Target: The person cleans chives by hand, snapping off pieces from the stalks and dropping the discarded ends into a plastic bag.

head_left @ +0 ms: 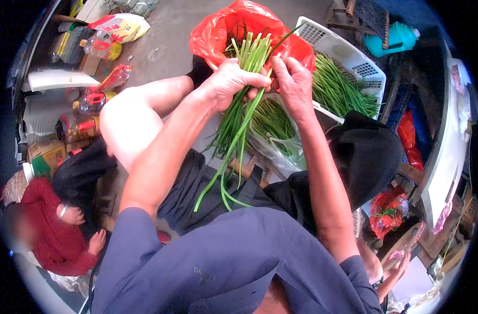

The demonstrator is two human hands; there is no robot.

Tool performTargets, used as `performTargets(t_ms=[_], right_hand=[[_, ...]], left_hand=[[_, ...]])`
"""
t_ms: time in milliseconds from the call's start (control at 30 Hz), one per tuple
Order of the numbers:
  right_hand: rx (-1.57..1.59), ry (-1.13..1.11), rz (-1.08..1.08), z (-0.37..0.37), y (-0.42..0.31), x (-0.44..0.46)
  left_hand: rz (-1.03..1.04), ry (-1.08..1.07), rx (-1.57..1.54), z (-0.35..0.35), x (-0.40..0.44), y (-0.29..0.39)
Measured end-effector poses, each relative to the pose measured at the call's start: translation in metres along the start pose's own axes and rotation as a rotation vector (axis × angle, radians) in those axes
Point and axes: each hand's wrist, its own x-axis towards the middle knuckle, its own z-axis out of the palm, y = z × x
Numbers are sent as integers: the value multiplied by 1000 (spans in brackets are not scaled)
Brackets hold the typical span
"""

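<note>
My left hand [229, 82] is wrapped round a bunch of long green chives [253, 49], their pale cut ends pointing away from me and the leaf tips hanging toward my lap. Close beside it, my right hand [294, 86] pinches the pale end of a chive stalk between thumb and forefinger. Just beyond both hands sits a red plastic bag [210, 36] with plant scraps inside. Below the hands, a clear plastic bag [288, 159] holds more chives. To the right, a white slotted basket [374, 78] contains a thick pile of chives.
Bottles [100, 48] and packets line the left side. A person in a dark red top [61, 230] sits at lower left. Another person's hands [398, 267] show at lower right, near a red bag [388, 209] with greens. A teal jug [396, 39] lies at upper right.
</note>
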Motion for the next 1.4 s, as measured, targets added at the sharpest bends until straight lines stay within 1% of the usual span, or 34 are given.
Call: performTargets(t_ms=[33, 100, 133, 200, 333, 400, 433, 533, 667, 700, 767, 800, 833, 900, 967, 1000, 1033, 1067, 1133, 1200, 1233, 1300, 1333, 1400], right_hand=[[0, 1, 0, 1, 0, 0], [-173, 68, -124, 2, 0, 0], [-174, 70, -125, 1, 0, 0], [-336, 92, -253, -1, -1, 0], [-325, 97, -249, -1, -4, -1], [-308, 83, -160, -3, -6, -2], [-309, 84, -161, -4, -4, -1], [-83, 123, 43, -8, -5, 1], [3, 149, 93, -11, 11, 4], [2, 149, 97, -14, 15, 3], [-118, -2, 182, -21, 24, 2], [-96, -102, 264, -24, 38, 0], [-98, -102, 268, -26, 58, -5], [-505, -277, 188, -29, 97, -14], [-701, -350, 179, -30, 115, -29], [-662, -352, 281, -29, 144, -35], [-649, -355, 351, -27, 153, -41], [-651, -348, 363, -24, 173, -46], [-650, -349, 381, -17, 188, -50], [-748, -285, 279, -8, 197, -51], [-746, -294, 284, -2, 199, -51], [-737, -202, 174, 11, 204, -49], [-730, -215, 177, 16, 206, -48], [-834, -327, 145, 27, 210, -50]], left_hand=[[9, 4, 1, 0, 0, -1], [18, 6, 4, 0, 1, -2], [9, 26, 12, 1, 1, -2], [0, 46, 19, 2, 0, -1], [-15, 54, 8, 2, 0, 0], [-20, 56, 8, 2, 0, 0], [-25, 49, 10, 1, -1, 0], [-29, 49, 6, 0, -1, 2], [-7, 70, -3, -2, -4, 10], [45, 88, 7, -5, -4, 12], [95, 121, 20, -12, -5, 19], [152, 114, 2, -15, -7, 25], [177, 130, -20, -16, -12, 33], [231, 202, -33, -22, -19, 44], [262, 287, -60, -30, -26, 52], [286, 298, -54, -31, -31, 60], [309, 309, -47, -32, -36, 66], [309, 266, -18, -44, -38, 65], [320, 242, -22, -49, -44, 72], [346, 200, 18, -59, -45, 76], [340, 207, 16, -60, -44, 76], [255, 186, -76, -60, -46, 76], [224, 154, -121, -60, -47, 76], [204, 163, -146, -60, -44, 74]])
